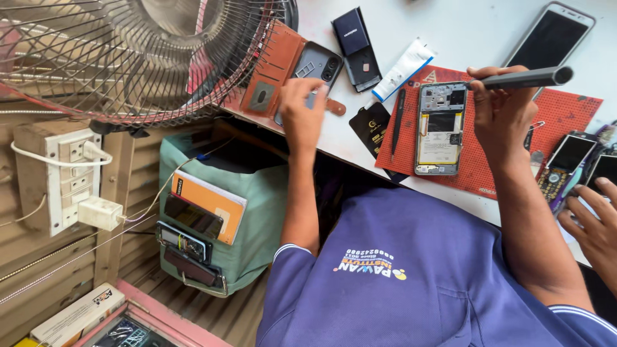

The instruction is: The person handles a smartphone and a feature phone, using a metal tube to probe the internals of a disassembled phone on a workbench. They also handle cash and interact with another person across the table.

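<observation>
From the head view, the left hand [302,112] reaches far across the table [463,26], fingers resting flat on a phone [318,67] in a brown case, steadying it. The right hand [504,112], wrist bent, is clamped on a grey screwdriver [524,78] held level above the opened phone [440,128] on the red mat [565,112]. Another person's hand [594,225] sits near right.

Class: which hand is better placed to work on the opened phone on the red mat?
Probably right: the right hand holds a dark pen-shaped tool beside the opened phone; the left hand touches a brown-cased phone.
</observation>
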A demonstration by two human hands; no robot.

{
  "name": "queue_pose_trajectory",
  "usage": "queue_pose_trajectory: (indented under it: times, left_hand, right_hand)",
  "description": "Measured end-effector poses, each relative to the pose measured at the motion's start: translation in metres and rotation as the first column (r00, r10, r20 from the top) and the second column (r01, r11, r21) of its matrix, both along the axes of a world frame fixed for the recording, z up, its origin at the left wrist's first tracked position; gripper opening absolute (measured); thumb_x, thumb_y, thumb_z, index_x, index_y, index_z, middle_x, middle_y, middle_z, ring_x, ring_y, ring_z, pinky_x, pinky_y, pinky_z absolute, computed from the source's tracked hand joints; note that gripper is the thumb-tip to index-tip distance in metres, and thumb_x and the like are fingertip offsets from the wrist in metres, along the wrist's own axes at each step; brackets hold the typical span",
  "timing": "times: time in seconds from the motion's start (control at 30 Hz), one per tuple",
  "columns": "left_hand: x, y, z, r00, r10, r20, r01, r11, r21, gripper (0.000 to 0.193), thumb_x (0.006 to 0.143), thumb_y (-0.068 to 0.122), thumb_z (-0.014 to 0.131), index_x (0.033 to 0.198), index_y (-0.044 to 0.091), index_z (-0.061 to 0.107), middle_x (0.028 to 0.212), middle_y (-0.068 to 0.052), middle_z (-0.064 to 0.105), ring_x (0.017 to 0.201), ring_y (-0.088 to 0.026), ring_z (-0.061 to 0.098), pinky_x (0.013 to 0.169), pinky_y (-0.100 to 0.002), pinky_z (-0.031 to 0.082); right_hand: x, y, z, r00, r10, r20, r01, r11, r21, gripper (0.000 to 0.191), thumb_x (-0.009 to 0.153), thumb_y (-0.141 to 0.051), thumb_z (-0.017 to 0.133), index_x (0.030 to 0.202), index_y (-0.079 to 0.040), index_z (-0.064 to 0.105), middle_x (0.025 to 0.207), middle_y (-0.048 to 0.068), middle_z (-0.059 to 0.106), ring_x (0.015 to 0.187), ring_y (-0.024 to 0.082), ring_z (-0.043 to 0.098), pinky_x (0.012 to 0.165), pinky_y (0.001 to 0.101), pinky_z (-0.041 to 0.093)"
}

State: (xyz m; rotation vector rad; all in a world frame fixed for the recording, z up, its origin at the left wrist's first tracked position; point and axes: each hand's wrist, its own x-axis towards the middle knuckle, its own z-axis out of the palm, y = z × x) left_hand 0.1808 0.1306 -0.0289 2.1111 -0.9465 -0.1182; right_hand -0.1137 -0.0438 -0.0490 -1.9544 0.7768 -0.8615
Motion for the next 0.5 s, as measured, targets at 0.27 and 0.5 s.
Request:
queue_pose_trajectory:
  times: [0.27, 0.5]
  left_hand:
    - [-0.044, -0.019, -0.01, 0.978, -0.165, 0.127, 0.155, 0.984, 0.085, 0.015, 0.083, 0.014, 0.081, 0.095, 0.012, 0.072, 0.098, -0.002, 0.062, 0.096, -0.026, 0.059, 0.087, -0.04, 0.048]
    - [-0.05, -0.023, -0.017, 0.918, -0.245, 0.312, 0.21, 0.967, 0.142, 0.013, 0.086, 0.014, 0.079, 0.094, 0.012, 0.069, 0.097, -0.002, 0.06, 0.093, -0.025, 0.057, 0.081, -0.041, 0.046]
  right_hand:
    - [-0.001, 0.002, -0.002, 0.999, 0.013, 0.035, -0.014, 0.999, 0.037, 0.026, 0.121, 0.003, 0.06, 0.132, 0.003, 0.037, 0.129, 0.02, 0.073, 0.107, 0.01, 0.069, 0.088, 0.0198, 0.058]
    - [0.0, -0.001, 0.003, 0.997, -0.031, -0.074, 0.028, 0.999, -0.037, 0.028, 0.12, 0.001, 0.067, 0.126, 0.001, 0.04, 0.119, 0.017, 0.074, 0.09, 0.011, 0.068, 0.072, 0.0219, 0.056]
